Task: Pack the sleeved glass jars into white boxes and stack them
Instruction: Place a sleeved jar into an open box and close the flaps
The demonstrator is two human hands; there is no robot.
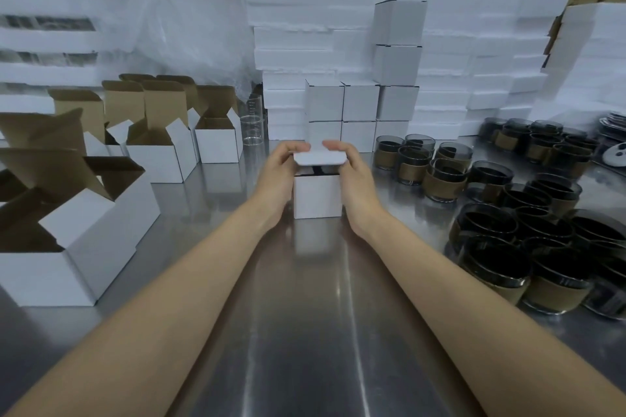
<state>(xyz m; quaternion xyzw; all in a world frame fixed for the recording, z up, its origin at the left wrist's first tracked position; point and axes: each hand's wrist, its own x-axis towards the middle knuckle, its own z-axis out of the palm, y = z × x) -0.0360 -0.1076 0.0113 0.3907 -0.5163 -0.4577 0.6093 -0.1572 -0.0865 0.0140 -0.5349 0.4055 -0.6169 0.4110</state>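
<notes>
A small white box [317,195] stands on the steel table [305,315] in the middle. Its lid flap [320,158] is tilted over the opening, with a dark gap under it. My left hand [283,167] grips the box's left side and the flap's left edge. My right hand [352,173] grips the right side and the flap's right edge. Behind the box, closed white boxes [359,100] are stacked in columns. Dark glass jars with brown sleeves [440,176] stand in a crowd to the right.
Several open white boxes [162,152] with brown insides stand at the left, a large one [78,247] nearest. Clear glass cups [252,125] are stacked beside them. White foam slabs [474,54] and plastic bags [189,20] pile up at the back.
</notes>
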